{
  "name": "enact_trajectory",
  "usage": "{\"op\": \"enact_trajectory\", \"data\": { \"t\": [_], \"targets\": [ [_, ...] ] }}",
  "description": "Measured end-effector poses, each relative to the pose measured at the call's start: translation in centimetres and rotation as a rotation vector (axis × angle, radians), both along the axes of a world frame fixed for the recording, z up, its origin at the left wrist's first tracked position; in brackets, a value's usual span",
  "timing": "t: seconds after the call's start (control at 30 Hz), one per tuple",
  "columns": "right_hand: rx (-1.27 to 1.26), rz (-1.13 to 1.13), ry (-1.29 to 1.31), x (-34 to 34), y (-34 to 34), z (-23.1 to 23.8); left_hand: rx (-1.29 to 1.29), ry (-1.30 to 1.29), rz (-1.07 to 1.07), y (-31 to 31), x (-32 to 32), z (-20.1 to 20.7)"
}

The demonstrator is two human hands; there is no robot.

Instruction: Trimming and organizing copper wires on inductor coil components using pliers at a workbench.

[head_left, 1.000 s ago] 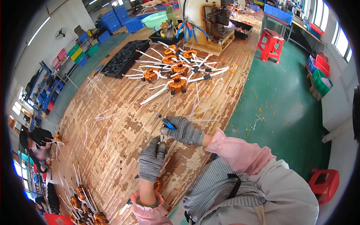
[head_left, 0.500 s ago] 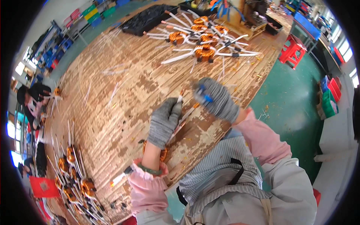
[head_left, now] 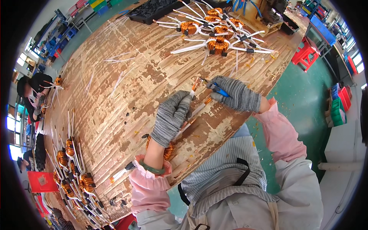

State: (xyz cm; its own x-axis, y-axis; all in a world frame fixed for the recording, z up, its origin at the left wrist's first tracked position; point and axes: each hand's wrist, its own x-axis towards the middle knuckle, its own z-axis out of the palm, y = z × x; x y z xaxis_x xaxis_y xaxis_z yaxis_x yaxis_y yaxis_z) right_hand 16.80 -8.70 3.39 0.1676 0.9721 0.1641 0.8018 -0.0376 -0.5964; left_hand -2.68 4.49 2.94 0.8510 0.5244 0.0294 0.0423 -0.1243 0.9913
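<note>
My left hand point(head_left: 172, 118), in a grey knit glove, pinches a white-sleeved wire lead point(head_left: 192, 92) whose bare copper end points up and away from me. Blue-handled pliers point(head_left: 219, 89) are gripped in my gloved right hand point(head_left: 238, 94); their jaws lie at the copper tip, and whether they touch it I cannot tell. Beneath my left wrist sits a copper-wound ring coil point(head_left: 169, 151), partly covered by the wrist. Another sleeved lead point(head_left: 199, 108) with a copper end runs below my hands. A third white lead point(head_left: 122, 175) sticks out left of my sleeve.
Several copper coils with white leads point(head_left: 217, 46) lie at the far side of the worn wooden table point(head_left: 96, 115), beside a black tray point(head_left: 153, 11). More coils point(head_left: 87, 182) are piled at the near left. A person point(head_left: 32, 90) works at the left edge. A red stool point(head_left: 305, 53) stands right.
My right hand, blurred before, is now sharp, and has shifted slightly right with the pliers' jaws at the copper tip. My left hand keeps its pinch on the lead. The whole view has shifted slightly.
</note>
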Motion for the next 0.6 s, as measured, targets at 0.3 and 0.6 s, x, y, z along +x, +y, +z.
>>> {"op": "enact_trajectory", "data": {
  "t": [0.3,0.6],
  "targets": [
    [-0.002,0.141,0.008,1.4,-0.3,-0.5,-0.007,-0.002,-0.038,-0.3,0.2,0.2],
    [-0.183,0.534,0.275,2.0,0.6,0.5,-0.171,-0.008,-0.178,-0.3,0.0,0.7]
  ]
}}
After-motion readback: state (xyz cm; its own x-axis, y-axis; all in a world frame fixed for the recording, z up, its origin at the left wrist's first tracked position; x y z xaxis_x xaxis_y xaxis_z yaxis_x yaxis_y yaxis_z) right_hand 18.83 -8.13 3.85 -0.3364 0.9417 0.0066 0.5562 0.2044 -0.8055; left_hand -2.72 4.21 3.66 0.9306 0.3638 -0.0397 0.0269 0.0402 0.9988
